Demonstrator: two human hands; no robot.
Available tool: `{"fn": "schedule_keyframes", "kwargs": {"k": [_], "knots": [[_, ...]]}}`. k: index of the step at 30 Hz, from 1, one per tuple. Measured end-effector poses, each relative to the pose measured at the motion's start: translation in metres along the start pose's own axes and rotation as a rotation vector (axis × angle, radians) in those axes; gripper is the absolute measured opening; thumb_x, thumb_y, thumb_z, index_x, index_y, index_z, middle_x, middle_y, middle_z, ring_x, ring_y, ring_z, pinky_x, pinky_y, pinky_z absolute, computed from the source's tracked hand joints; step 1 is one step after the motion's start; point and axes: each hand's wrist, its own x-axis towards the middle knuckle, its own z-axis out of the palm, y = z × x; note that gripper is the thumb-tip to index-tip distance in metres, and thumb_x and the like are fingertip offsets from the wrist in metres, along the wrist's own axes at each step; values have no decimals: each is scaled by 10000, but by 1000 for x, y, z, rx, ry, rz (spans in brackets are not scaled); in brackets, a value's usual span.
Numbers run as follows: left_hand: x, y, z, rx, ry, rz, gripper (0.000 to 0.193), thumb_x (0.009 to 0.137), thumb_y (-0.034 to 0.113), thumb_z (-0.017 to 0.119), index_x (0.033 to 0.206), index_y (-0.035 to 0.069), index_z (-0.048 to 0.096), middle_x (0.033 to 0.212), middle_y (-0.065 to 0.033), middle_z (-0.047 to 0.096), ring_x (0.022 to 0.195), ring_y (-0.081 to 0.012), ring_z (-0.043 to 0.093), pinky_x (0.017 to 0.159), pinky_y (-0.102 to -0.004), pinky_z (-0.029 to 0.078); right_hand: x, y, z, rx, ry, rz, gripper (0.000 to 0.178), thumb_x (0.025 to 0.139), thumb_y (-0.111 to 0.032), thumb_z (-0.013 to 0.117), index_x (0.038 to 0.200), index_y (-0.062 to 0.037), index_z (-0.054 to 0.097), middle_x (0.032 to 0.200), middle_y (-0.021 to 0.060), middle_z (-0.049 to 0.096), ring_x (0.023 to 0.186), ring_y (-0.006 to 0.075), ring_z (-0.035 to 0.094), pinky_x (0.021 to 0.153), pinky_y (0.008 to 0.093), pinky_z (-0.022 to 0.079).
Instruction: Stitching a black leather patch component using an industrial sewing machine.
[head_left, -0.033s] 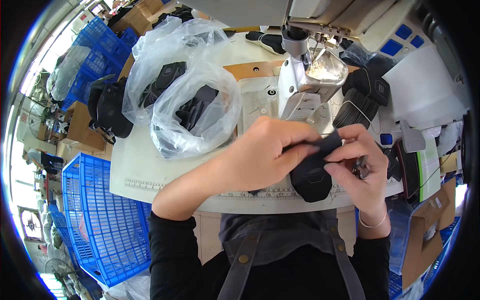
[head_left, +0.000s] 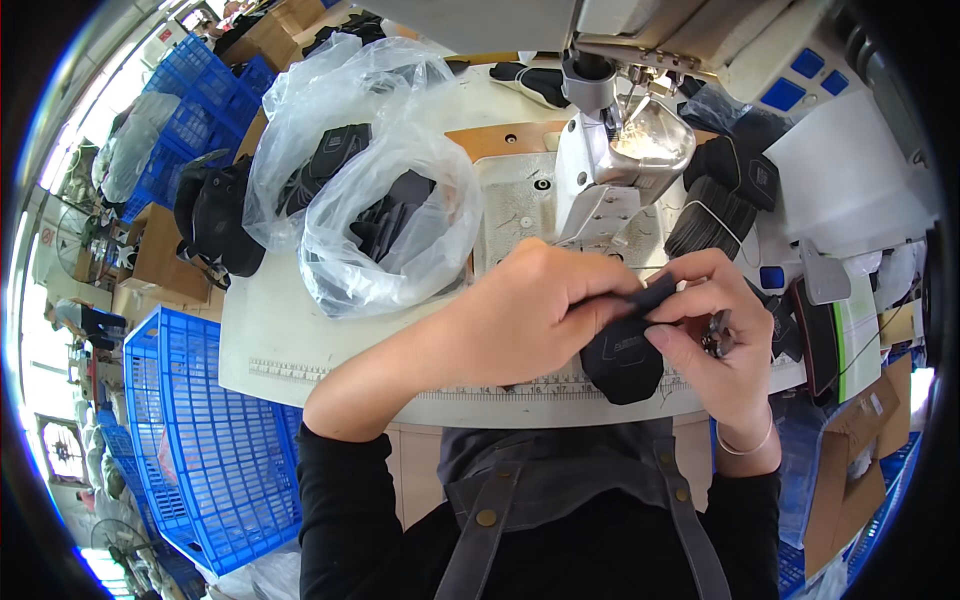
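Observation:
Just in front of the sewing machine (head_left: 597,185), both my hands pinch a black fabric piece (head_left: 622,368). Its rounded lower part, with a faint pale outline, hangs over the ruler strip at the table's front edge. My left hand (head_left: 555,310) grips the upper edge between thumb and fingers. Thumb and fingers of my right hand (head_left: 715,340) close on the same edge from the right. A small dark metal tool, perhaps thread snips (head_left: 717,335), is tucked in my right palm. The fingers partly hide the piece's top.
Clear plastic bags (head_left: 330,265) holding black pieces stand on the table's left. Bundled black pieces (head_left: 712,220) lie right of the machine. A blue basket (head_left: 215,440) stands beside the table at left, and a cardboard box (head_left: 850,470) at lower right.
The upper edge of the black fabric piece has tilted down and looks narrower between my fingers. My right hand has shifted very slightly.

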Motion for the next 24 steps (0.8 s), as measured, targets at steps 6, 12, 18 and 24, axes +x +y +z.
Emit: {"fn": "schedule_keyframes", "kwargs": {"k": [6,12,18,24], "knots": [[-4,6,1,177,77,53,140,766,0,570,900,12,607,710,-121,620,598,-235,607,544,-272,455,1,-10,2,-19,-43,51,112,694,1,673,774,-41,608,922,70,554,557,22,407,481,165,323],[-4,27,-5,-64,-37,-199,155,786,15,578,940,3,592,690,-102,613,625,-157,611,568,-266,456,-1,-6,1,-31,-31,47,140,691,0,675,794,-43,590,766,26,522,547,42,398,469,189,300],[-7,20,14,-2,188,64,234,706,-12,683,906,2,560,770,-65,602,681,-127,582,609,-259,462,-4,-4,2,29,5,102,148,709,-12,679,785,-36,554,741,11,515,521,39,395,456,183,298],[-11,17,8,-5,93,19,167,729,3,681,823,-8,544,873,-87,591,738,-103,562,629,-247,461,-8,-2,1,230,15,-2,173,704,-38,702,818,-32,572,760,38,527,499,32,432,438,169,317]]}}
